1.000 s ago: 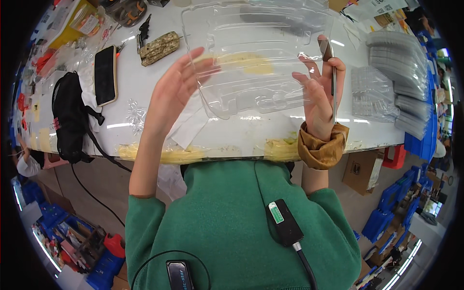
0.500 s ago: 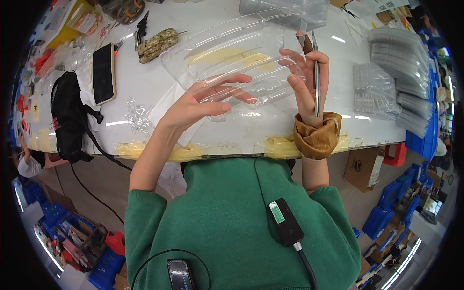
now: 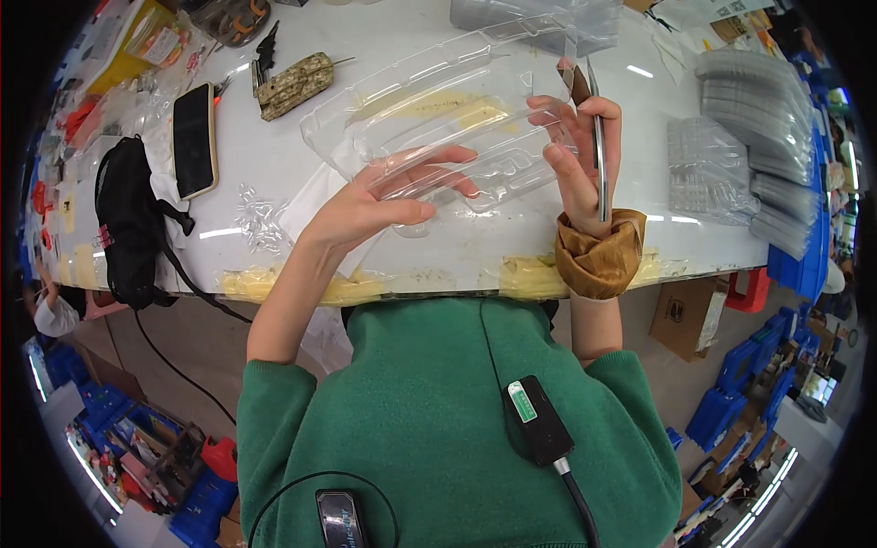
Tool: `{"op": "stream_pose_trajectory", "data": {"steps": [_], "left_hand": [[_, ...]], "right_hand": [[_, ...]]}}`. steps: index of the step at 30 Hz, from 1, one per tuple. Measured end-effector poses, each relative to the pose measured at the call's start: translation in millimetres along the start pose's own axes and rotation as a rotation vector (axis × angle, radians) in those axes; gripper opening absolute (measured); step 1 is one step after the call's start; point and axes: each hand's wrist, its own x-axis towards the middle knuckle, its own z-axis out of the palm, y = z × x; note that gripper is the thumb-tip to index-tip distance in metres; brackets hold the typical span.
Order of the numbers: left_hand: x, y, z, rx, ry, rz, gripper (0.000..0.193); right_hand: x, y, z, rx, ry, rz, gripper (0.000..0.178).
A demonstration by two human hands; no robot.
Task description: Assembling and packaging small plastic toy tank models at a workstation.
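A clear moulded plastic blister tray is held tilted above the white table. My left hand grips its near left edge, with thumb in front and fingers showing through the plastic. At the tray's right end, my right hand has its fingers closed round a long thin metal tool that stands nearly upright; a brown flat piece shows by its top. I cannot make out the tool's exact kind. The right fingertips touch or nearly touch the tray. Small clear plastic scraps lie left of my left hand.
Stacked clear trays stand at the right, with more clear plastic at the back. A phone, a black pouch and a mottled block with a metal spike lie at the left. Yellow tape lines the table's near edge.
The tray has shifted very slightly left and tilted a little. Both hands keep nearly the same place and hold.
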Motion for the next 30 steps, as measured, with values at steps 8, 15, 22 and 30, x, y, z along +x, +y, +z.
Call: {"op": "stream_pose_trajectory", "data": {"steps": [8, 15, 22, 30], "left_hand": [[-2, -4, 3, -0.006, 0.002, 0.022, 0.066], [-4, -5, 3, 0.000, -0.005, 0.017, 0.064], [-16, 0, 3, 0.185, 0.253, 0.069, 0.052], [-35, -13, 19, 0.328, 0.612, 0.142, 0.048]], "right_hand": [[-2, 4, -3, 0.045, -0.029, -0.024, 0.053], [2, 3, -2, 0.108, -0.056, -0.033, 0.055], [-7, -16, -6, -0.135, 0.346, 0.037, 0.038], [-34, -42, 52, -0.069, 0.152, 0.551, 0.028]]}}
